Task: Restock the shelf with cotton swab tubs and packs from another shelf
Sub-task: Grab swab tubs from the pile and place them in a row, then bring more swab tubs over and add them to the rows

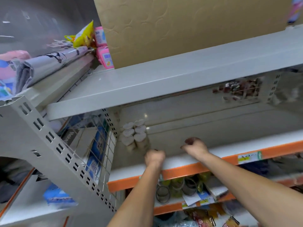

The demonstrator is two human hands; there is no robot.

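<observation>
While both hands sit curled and seemingly empty right of the tubs (135, 134), the left hand (155, 157) nearest them and the right hand (195, 147) farther off, later tubs should butt against that cluster on the shelf (180, 163).

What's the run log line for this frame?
left hand: curled, empty | right hand: curled, empty | tubs: shelf back-left

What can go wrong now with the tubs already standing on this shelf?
The heart-lid tubs stand packed together in the shelf's left corner, and the left hand is very near the front ones, so a careless move may tip them. The right hand is over the bare shelf, away from them.
</observation>
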